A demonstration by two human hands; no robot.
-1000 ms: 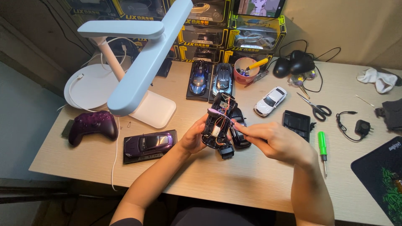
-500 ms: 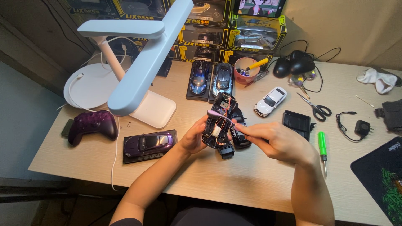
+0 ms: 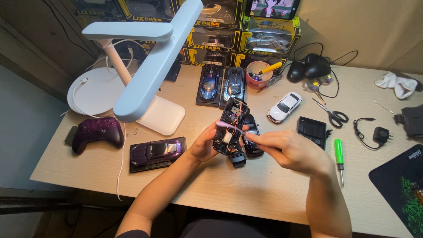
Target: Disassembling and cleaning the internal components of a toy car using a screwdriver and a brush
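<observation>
My left hand (image 3: pixel 204 144) holds an opened black toy car chassis (image 3: pixel 230 128) above the wooden desk (image 3: pixel 246 189), its wires and small circuit board facing up. My right hand (image 3: pixel 288 149) pinches a thin pink stick-like tool (image 3: pixel 230 127) whose tip lies across the chassis interior. A black car body shell (image 3: pixel 252 136) lies on the desk just behind my right fingers.
A purple model car on a black base (image 3: pixel 156 152), a purple game controller (image 3: pixel 97 132) and a white desk lamp (image 3: pixel 145 75) stand at the left. To the right lie a white model car (image 3: pixel 284 107), scissors (image 3: pixel 331 113), a green screwdriver (image 3: pixel 339 154) and a black tray (image 3: pixel 312 130).
The chassis has tilted slightly in my left hand and the pink tool has shifted a little across it. Both hands stay in place.
</observation>
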